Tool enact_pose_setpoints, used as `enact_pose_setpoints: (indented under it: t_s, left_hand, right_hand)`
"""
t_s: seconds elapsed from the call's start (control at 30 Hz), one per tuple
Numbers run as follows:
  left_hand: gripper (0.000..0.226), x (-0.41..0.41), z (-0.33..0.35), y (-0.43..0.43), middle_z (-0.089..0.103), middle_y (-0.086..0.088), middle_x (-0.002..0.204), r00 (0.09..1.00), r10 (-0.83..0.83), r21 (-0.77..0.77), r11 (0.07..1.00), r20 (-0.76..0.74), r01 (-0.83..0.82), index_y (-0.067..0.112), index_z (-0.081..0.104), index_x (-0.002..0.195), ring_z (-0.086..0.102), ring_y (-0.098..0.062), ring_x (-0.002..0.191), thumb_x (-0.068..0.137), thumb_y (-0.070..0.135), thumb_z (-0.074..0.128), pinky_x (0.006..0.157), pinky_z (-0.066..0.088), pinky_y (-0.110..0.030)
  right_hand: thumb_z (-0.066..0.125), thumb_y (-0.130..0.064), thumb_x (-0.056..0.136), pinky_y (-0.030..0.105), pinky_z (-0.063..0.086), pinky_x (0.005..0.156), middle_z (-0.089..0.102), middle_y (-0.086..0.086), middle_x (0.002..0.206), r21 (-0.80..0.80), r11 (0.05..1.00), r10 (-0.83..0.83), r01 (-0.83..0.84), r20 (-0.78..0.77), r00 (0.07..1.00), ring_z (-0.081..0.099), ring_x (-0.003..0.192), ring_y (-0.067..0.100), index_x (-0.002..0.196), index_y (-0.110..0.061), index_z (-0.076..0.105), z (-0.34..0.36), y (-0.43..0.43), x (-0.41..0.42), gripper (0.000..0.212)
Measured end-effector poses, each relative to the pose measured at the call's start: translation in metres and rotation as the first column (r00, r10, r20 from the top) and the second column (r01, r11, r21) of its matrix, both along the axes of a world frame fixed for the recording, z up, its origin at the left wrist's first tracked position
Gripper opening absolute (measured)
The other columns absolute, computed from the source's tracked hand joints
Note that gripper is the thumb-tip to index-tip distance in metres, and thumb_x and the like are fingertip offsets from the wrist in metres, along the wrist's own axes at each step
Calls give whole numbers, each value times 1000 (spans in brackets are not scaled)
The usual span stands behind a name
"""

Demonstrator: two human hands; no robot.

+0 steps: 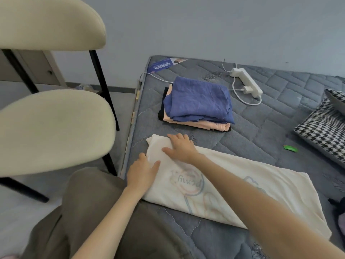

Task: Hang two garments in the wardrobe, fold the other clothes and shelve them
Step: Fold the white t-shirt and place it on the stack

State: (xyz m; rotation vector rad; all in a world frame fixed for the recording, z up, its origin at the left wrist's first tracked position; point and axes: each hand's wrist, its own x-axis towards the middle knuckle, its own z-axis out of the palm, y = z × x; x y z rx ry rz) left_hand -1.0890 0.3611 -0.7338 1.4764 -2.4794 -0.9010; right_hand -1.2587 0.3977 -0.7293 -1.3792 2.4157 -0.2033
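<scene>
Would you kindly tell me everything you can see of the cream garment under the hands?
The cream garment is soft cloth with a faint pastel print: a ring, upside-down lettering, pale blue outlines. It lies flat on the mattress as a long strip, running from the left edge toward the lower right. The left hand and right hand press flat on its left end, fingers straight. The folded pile beyond lies apart from it.

A blue label (160, 66) at the far corner of the mattress (261, 128), upper centre of the frame, carries white Chinese characters, upside down and too blurred to read. On the cream garment (242, 184), lower centre, a pale cursive word sits inside a printed ring. It is upside down and looks like "penny", though this is not certain.
</scene>
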Motion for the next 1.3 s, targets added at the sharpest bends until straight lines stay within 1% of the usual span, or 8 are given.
enact_pose_setpoints:
  t_s: [0.27, 0.43, 0.63, 0.83, 1.0, 1.13, 1.23, 1.3]
  left_hand:
    - [47, 7, -13, -15, 62, 2, 97, 999, 30, 322, 947, -37, -16, 16, 58, 101, 60, -22, 99, 81, 58, 59, 64, 39, -28]
    - [41, 9, -16, -21, 61, 5, 102, 990, 40, 500, 865, -132, 31, 20, 59, 106, 59, -19, 102, 78, 47, 71, 82, 48, -31]
    - [35, 9, -9, -24, 65, 1, 110, 962, 53, 469, 879, -269, 83, 15, 60, 113, 59, -19, 104, 84, 33, 69, 86, 48, -33]
    - [24, 10, 27, -51, 64, 7, 97, 939, 22, 290, 953, -343, 83, 19, 63, 106, 58, -14, 92, 87, 32, 64, 72, 42, -29]
    - [12, 14, 64, -68, 60, 11, 72, 932, -3, 110, 993, -361, 46, 25, 57, 77, 55, -9, 68, 86, 31, 63, 54, 35, -24]
    - [9, 10, 86, -61, 68, 1, 81, 899, -11, 119, 990, -439, 70, 21, 67, 86, 62, -17, 79, 84, 29, 63, 65, 44, -30]
    - [13, -5, 98, -43, 71, 2, 90, 864, -76, 167, 969, -497, 181, 22, 70, 96, 64, -18, 89, 85, 23, 63, 79, 49, -37]
    - [23, -21, 105, -29, 70, 1, 102, 820, -102, 246, 927, -563, 284, 20, 69, 107, 63, -16, 96, 84, 16, 66, 84, 49, -35]
  right_hand:
    - [64, -64, 77, 33, 39, 73, 59, 2, 108, 54, 996, 60, -66, 116, 991, 54, 100, 23, 115, -13, 54, 8, -31, -9, 65]
    - [66, -67, 72, 30, 35, 56, 57, 0, 75, 106, 992, 49, -66, 163, 985, 53, 69, 18, 80, -10, 59, 10, -34, -19, 58]
    - [71, -49, 80, 29, 21, 53, 35, -3, 59, -66, 995, 87, -75, 220, 972, 33, 56, 14, 56, -15, 38, 24, -37, -26, 53]
    - [69, -34, 87, 15, 31, 48, 41, -6, 56, -270, 963, 103, -18, 307, 946, 36, 52, 7, 59, -14, 43, 59, -51, -31, 42]
    - [59, -34, 93, 16, 29, 51, 37, -9, 61, -338, 940, 88, 39, 353, 931, 33, 55, 5, 62, -22, 38, 81, -69, -25, 39]
    - [56, -32, 94, 20, 35, 63, 47, -6, 69, -336, 941, 99, 38, 383, 918, 43, 67, 10, 70, -18, 49, 95, -55, -41, 29]
    - [58, -31, 94, 31, 43, 92, 65, -2, 101, -342, 936, 69, 78, 397, 915, 55, 104, 18, 97, -13, 65, 103, -24, -64, 20]
    - [58, -23, 95, 16, 45, 84, 64, -7, 103, -391, 915, 86, 99, 429, 899, 57, 100, 11, 100, -13, 65, 110, 1, -75, 13]
